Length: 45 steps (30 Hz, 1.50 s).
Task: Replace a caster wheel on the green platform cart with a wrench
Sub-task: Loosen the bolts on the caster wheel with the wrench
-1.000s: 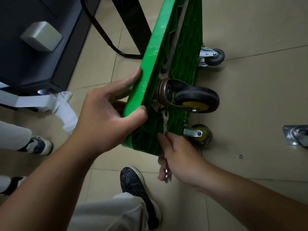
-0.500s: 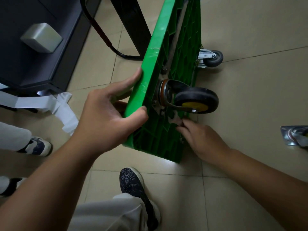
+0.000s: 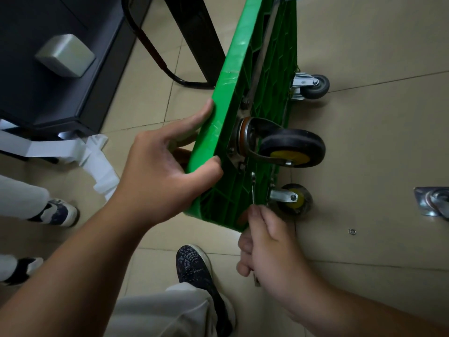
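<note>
The green platform cart (image 3: 245,76) stands on its side on the tiled floor. My left hand (image 3: 160,171) grips its near top edge. A large black caster with a yellow hub (image 3: 292,148) sticks out from its metal plate on the cart's underside. Below it my right hand (image 3: 269,249) is closed around the handle of a thin metal wrench (image 3: 253,188). The wrench points up, and its head sits just under the caster plate's lower bolt. A smaller caster (image 3: 291,198) is mounted lower down and a grey one (image 3: 313,86) farther back.
A loose caster plate (image 3: 432,203) lies on the floor at the right edge, a small washer (image 3: 352,231) nearer me. My dark shoe (image 3: 194,266) is below the cart. A black cabinet (image 3: 60,69), white paper strips (image 3: 97,161) and another person's shoes (image 3: 58,212) are on the left.
My right hand went up beside the caster plate half a second ago and has come back down below the cart's corner with the wrench pointing up. My left hand has kept its grip.
</note>
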Each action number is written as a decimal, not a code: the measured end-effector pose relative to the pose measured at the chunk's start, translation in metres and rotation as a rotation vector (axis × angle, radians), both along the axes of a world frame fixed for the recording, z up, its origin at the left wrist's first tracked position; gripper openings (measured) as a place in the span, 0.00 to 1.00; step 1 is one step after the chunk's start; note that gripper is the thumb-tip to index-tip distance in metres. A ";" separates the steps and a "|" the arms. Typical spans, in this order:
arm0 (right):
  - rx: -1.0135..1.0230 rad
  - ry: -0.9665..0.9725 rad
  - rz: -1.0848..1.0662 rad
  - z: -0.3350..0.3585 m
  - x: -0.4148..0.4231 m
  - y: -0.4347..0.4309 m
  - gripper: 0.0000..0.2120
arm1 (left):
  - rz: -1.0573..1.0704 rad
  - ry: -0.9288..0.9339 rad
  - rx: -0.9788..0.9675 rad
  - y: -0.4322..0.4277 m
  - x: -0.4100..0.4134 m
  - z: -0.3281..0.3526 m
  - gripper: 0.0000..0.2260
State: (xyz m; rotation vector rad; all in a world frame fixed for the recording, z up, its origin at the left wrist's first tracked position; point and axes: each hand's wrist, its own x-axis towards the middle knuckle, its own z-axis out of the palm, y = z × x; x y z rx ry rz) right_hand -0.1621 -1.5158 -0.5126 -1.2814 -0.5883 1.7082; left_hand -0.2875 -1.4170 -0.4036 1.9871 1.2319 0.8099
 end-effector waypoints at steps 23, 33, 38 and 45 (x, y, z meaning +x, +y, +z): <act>-0.111 0.415 0.197 0.045 0.012 0.024 0.15 | 0.005 -0.006 0.003 0.000 0.000 -0.001 0.32; 0.068 0.079 0.290 0.005 0.018 0.025 0.14 | -0.006 0.001 -0.005 0.001 -0.001 -0.001 0.33; 0.298 -0.283 0.389 -0.028 0.031 0.037 0.11 | -0.006 -0.015 -0.023 0.000 -0.001 0.000 0.33; 0.581 -0.910 0.477 -0.047 0.071 0.063 0.07 | -0.003 -0.025 -0.049 -0.001 -0.001 0.000 0.32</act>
